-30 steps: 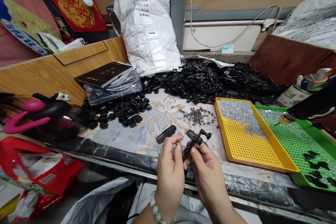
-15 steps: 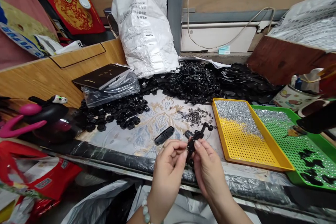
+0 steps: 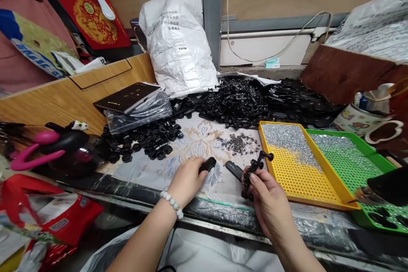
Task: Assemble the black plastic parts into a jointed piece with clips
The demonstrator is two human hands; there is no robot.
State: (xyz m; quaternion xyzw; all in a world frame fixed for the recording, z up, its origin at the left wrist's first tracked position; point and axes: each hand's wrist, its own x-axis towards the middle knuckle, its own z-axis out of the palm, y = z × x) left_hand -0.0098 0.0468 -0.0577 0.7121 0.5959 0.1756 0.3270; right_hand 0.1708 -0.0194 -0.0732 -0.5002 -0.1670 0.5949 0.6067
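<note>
While the right hand (image 3: 270, 197) pinches a black jointed plastic assembly (image 3: 253, 174) upright between thumb and fingers, just above the front edge of the worktop (image 3: 191, 136), the left hand (image 3: 186, 180) is down on the patterned cloth, its grip closing over a flat black oval part (image 3: 208, 164), which pokes out past the fingertips. Held end-up like that, the assembly shows its knobbed top toward the yellow tray (image 3: 306, 178), close beside it. A second flat black piece (image 3: 235, 170) lies on the cloth between the two hands, within easy reach of either. Loose stock is sorted by kind: small dark screws (image 3: 239, 142) in a heap just behind, round black caps (image 3: 143, 138) to the left, a long tangle of black parts (image 3: 255, 100) along the back. How the assembly's lower end looks I can't tell, the palm covers it. A dark blurred object (image 3: 387, 187) cuts across the green tray (image 3: 347, 157) at the right edge, too smeared to identify.
</note>
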